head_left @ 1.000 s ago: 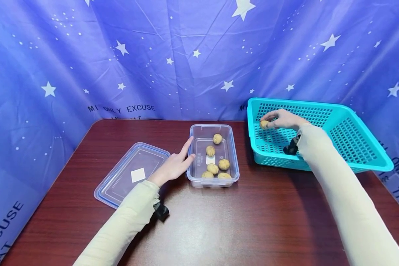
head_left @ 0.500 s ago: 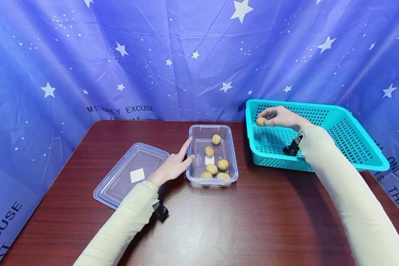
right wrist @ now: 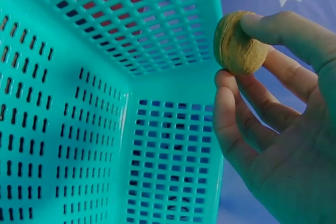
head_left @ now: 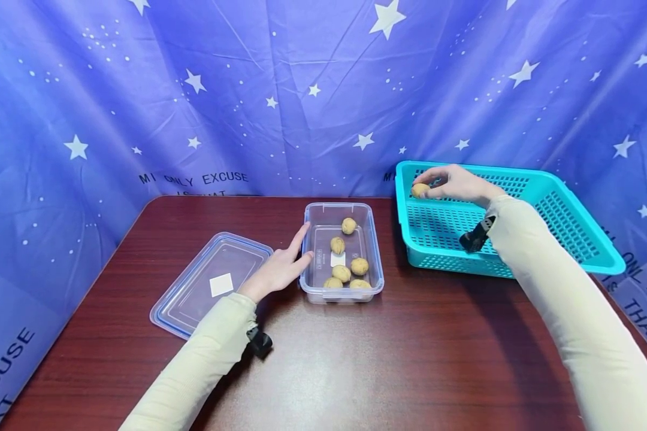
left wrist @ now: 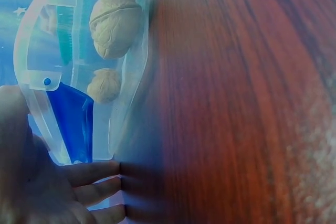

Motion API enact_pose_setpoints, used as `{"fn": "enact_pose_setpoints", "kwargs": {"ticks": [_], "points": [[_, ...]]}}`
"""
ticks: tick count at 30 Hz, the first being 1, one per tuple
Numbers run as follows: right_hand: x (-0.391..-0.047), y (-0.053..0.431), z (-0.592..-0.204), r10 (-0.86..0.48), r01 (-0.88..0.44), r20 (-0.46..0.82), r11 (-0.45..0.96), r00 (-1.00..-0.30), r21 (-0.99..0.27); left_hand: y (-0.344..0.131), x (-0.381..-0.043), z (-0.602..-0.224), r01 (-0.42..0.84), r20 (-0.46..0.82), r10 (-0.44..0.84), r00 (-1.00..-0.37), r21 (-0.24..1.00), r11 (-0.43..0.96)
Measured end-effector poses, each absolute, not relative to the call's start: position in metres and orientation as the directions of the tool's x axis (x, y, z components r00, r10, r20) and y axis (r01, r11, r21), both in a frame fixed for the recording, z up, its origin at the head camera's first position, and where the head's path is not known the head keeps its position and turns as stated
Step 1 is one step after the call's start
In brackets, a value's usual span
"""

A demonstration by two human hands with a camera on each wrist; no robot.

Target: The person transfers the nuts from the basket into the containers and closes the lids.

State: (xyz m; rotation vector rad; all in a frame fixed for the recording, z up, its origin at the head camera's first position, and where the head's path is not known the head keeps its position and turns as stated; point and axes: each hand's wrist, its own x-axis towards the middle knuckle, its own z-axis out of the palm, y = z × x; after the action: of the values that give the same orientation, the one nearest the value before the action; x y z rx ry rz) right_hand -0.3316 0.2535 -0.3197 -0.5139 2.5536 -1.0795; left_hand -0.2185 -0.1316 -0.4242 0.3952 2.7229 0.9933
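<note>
A walnut (right wrist: 239, 45) is pinched between the thumb and fingers of my right hand (head_left: 460, 184), above the left end of the turquoise basket (head_left: 444, 263). In the right wrist view no other walnut shows in the part of the basket seen. My left hand (head_left: 278, 267) touches the left side of the clear plastic container (head_left: 378, 251) with its fingers straight. Several walnuts (head_left: 359, 266) lie inside that container, most of them toward its near end. Through its wall, the left wrist view shows a few walnuts (left wrist: 116, 24) close up.
A clear lid (head_left: 199, 299) with a blue seal and a white label lies left of the container, partly under the left forearm. All stand on a dark red wooden table (head_left: 399, 353). A blue star-patterned curtain (head_left: 280, 120) hangs right behind the table.
My right hand has lifted the walnut from low in the basket to near its left rim, moving slightly left. The left hand stays at the container; the head view has shifted a little.
</note>
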Motion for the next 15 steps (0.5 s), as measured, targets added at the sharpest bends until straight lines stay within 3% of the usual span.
{"fn": "enact_pose_setpoints", "kwargs": {"ticks": [15], "points": [[-0.317, 0.243, -0.312, -0.474, -0.255, -0.097, 0.622, -0.875, -0.74, -0.132, -0.22, -0.426, 0.184, -0.099, 0.318, -0.943, 0.642, 0.744]]}}
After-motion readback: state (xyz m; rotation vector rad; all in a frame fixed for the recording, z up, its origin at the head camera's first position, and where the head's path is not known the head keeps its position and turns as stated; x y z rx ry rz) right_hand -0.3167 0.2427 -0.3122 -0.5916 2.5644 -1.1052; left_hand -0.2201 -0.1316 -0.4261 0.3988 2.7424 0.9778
